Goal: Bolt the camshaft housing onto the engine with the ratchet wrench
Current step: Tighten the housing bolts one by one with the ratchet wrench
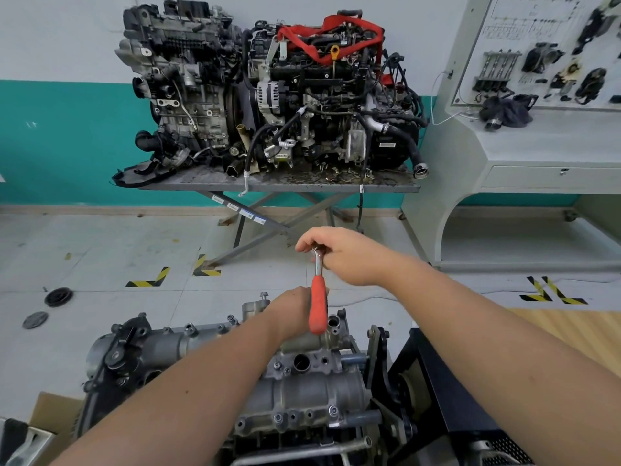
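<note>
The grey camshaft housing (302, 395) lies on top of the engine (141, 351) on a stand right below me. Several bolts sit in its flanges, and one bolt (264, 295) stands proud at the far edge. The ratchet wrench (318, 307), with a red handle and a steel head, is held above the housing's far end. My right hand (346, 255) grips its steel head end with curled fingers. My left hand (290, 312) is down at the housing just left of the red handle; its fingers are hidden.
Two complete engines (268, 95) sit on a scissor-leg table (279, 186) by the far wall. A grey training bench (524, 136) with a parts panel stands at the right. Round black caps (58, 296) lie on the floor at the left. A black frame (447, 398) adjoins the engine's right side.
</note>
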Tool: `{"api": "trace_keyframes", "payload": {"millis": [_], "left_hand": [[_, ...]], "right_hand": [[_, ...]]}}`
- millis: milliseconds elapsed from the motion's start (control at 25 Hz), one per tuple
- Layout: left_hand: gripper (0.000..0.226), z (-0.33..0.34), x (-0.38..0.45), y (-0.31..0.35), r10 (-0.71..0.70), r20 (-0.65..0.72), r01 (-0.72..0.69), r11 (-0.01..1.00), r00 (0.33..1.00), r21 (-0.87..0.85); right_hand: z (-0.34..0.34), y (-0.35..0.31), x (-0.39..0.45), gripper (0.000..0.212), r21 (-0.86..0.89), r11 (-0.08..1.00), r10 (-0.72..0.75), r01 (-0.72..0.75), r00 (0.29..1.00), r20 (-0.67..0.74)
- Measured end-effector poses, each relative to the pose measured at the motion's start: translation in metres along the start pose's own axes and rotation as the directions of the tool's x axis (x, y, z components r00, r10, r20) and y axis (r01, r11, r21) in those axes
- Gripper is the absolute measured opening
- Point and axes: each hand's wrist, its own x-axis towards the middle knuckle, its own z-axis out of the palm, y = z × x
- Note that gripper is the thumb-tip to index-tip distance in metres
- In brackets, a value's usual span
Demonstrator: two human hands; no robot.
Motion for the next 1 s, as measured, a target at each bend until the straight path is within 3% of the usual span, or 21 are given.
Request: {"api": "trace_keyframes", "payload": {"millis": [80, 200, 280, 440, 600, 720, 800, 1000], "left_hand": [[0.033, 0.004, 0.002, -0.004, 0.010, 0.000, -0.010, 0.999, 1.000, 0.032], [0.034, 0.003, 0.004, -0.006, 0.030, 0.005, -0.030, 0.999, 1.000, 0.026], [0.032, 0.002, 0.003, -0.004, 0.010, 0.004, -0.010, 1.000, 1.000, -0.005], [0.025, 0.002, 0.003, -0.003, 0.009, -0.010, -0.010, 0.999, 1.000, -0.050], [0.036, 0.003, 0.012, -0.004, -0.092, 0.053, 0.090, 0.995, 0.994, 0.031], [0.051, 0.003, 0.016, -0.006, -0.130, 0.068, 0.129, 0.991, 0.989, 0.030], [0.055, 0.003, 0.017, -0.008, -0.145, 0.104, 0.148, 0.989, 0.984, -0.018], [0.053, 0.003, 0.019, -0.008, -0.124, 0.111, 0.126, 0.992, 0.986, -0.011]], "right_hand": [[-0.005, 0.002, -0.005, 0.052, 0.354, 0.932, 0.075, -0.080, 0.997, 0.026], [0.004, 0.005, -0.006, 0.035, 0.511, 0.856, 0.109, -0.083, 0.994, -0.021], [0.008, 0.002, -0.004, 0.026, 0.482, 0.872, 0.143, -0.091, 0.987, -0.072], [0.003, -0.014, 0.001, 0.023, 0.151, 0.975, 0.191, -0.163, 0.962, -0.195], [0.011, -0.016, -0.001, 0.019, 0.274, 0.957, 0.124, -0.096, 0.989, -0.085], [0.009, -0.009, 0.000, 0.049, 0.357, 0.928, 0.133, -0.105, 0.989, -0.056], [0.007, -0.002, 0.000, 0.055, 0.399, 0.911, 0.138, -0.109, 0.989, -0.045], [0.003, 0.000, -0.005, 0.050, 0.319, 0.948, 0.054, -0.019, 0.993, -0.100]]}}
